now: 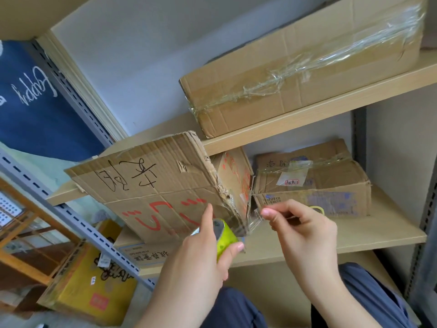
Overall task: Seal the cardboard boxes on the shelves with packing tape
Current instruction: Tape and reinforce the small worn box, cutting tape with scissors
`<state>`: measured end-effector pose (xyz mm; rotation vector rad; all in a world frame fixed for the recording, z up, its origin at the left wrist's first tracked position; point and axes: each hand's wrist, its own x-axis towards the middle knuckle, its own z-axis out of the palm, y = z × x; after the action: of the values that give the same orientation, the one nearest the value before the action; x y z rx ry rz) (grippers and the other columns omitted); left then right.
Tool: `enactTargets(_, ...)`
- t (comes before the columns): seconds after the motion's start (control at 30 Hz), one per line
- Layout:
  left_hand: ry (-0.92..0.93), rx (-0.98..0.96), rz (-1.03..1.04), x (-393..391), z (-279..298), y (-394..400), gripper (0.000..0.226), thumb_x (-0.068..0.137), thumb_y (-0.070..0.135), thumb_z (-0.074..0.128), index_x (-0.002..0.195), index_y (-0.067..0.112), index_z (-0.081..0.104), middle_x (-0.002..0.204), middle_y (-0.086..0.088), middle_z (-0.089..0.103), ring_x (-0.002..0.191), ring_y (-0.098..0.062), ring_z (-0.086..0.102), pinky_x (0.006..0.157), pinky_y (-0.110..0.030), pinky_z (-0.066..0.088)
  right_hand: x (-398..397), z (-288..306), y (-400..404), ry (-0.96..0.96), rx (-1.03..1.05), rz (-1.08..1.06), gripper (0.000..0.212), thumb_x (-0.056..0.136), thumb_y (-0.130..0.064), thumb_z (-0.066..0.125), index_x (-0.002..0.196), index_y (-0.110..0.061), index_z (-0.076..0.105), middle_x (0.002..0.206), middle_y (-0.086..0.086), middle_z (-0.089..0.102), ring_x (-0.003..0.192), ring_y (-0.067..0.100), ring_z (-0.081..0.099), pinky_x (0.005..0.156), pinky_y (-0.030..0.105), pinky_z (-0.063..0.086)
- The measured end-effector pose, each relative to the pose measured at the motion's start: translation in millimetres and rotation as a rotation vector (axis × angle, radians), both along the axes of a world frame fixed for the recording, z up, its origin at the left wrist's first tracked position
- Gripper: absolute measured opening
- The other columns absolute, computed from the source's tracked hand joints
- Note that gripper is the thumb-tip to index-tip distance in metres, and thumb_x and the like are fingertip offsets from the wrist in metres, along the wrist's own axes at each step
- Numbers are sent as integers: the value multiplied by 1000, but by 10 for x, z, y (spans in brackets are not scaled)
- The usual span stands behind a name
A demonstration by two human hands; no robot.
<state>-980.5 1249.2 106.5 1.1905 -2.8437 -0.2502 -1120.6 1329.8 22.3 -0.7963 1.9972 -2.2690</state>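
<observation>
Cardboard box on the upper shelf (pixel 305 67) already wears clear tape, as does the lower right box (pixel 314 185); the scribbled box (pixel 160 185) seems mid-seal. Left hand (pixel 201 254) grips the green tape roll (pixel 225 240); right hand (pixel 300 230) pinches the tape's free end (pixel 254 217).

My left hand (pixel 201 254) is curled in a grip, forefinger raised; my right hand (pixel 305 228) pinches, fingers bent.

"Happy" in white script, sideways, on blue cloth (pixel 30 95), far up-left of fingers. Handwritten black and red characters on tilted box (pixel 151 185): unreadable.
</observation>
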Motion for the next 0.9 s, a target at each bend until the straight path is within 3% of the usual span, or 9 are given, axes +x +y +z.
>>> enactTargets(0.07, 5, -50, -23, 83, -43, -1, 71, 91, 68, 44, 146, 38, 11, 91, 5, 72, 82, -10, 69, 82, -34, 55, -103, 11, -96, -34, 6, 69, 22, 80, -20, 80, 65, -34, 72, 61, -17, 67, 62, 6, 63, 62, 15, 45)
enactTargets(0.13, -21, -156, 3, 130, -22, -43, 36, 93, 68, 38, 107, 35, 43, 85, 6, 69, 80, -11, 68, 80, -36, 55, -174, 40, -188, -61, -27, 102, 21, 81, -18, 79, 67, -32, 73, 61, -15, 68, 60, 4, 63, 62, 16, 47)
enactTargets(0.23, -71, -297, 118, 170, 8, -148, 56, 93, 71, 25, 74, 23, 48, 66, 6, 66, 70, -8, 65, 72, -34, 56, -313, 80, -326, -150, -72, 131, 16, 82, -16, 78, 69, -24, 74, 59, -12, 68, 52, -4, 56, 54, 6, 42)
enactTargets(0.43, -135, -475, 152, -26, -85, -180, 47, 99, 63, 20, 87, 25, 45, 66, 6, 45, 72, -18, 53, 61, -29, 44, -491, 57, -780, -283, -60, 248, 14, 83, -18, 79, 69, -21, 75, 67, -2, 72, 60, 6, 59, 67, 26, 50)
enactTargets(0.57, -130, -483, 187, -119, -123, -314, 46, 100, 61, 20, 86, 25, 44, 63, 6, 39, 69, -18, 49, 59, -29, 39, -432, 67, -1040, -119, 41, 162, 6, 79, -28, 81, 82, -27, 75, 81, -12, 70, 69, -2, 57, 75, 26, 49)
enactTargets(0.67, -122, -481, 194, -169, -170, -361, 44, 102, 59, 22, 86, 25, 44, 63, 6, 38, 70, -19, 53, 59, -29, 38, -405, 64, -1098, -91, 252, 44, 79, 73, -46, 83, 139, -19, 48, 129, -1, 45, 97, 8, 53, 87, 29, 46)
enactTargets(0.7, -118, -470, 200, -179, -179, -367, 44, 102, 59, 23, 86, 25, 45, 63, 6, 38, 73, -19, 58, 59, -29, 38, -402, 55, -1074, -96, 305, -7, 89, 73, -51, 81, 145, -17, 40, 136, 1, 40, 107, 15, 54, 86, 30, 45)
enactTargets(0.8, -109, -450, 200, -192, -189, -412, 43, 102, 59, 24, 84, 25, 45, 63, 7, 37, 82, -20, 65, 60, -29, 39, -223, -15, -944, 103, 150, -110, 52, 86, -52, 67, 126, -19, 58, 119, -5, 56, 99, 12, 59, 77, 23, 45)
enactTargets(0.9, -103, -468, 195, -197, -177, -427, 41, 101, 59, 27, 85, 25, 43, 69, 7, 43, 88, -21, 66, 61, -29, 36, 123, -140, -946, 287, 65, -27, 51, 90, -56, 56, 121, -18, 67, 111, -9, 67, 102, 5, 60, 89, 16, 46)
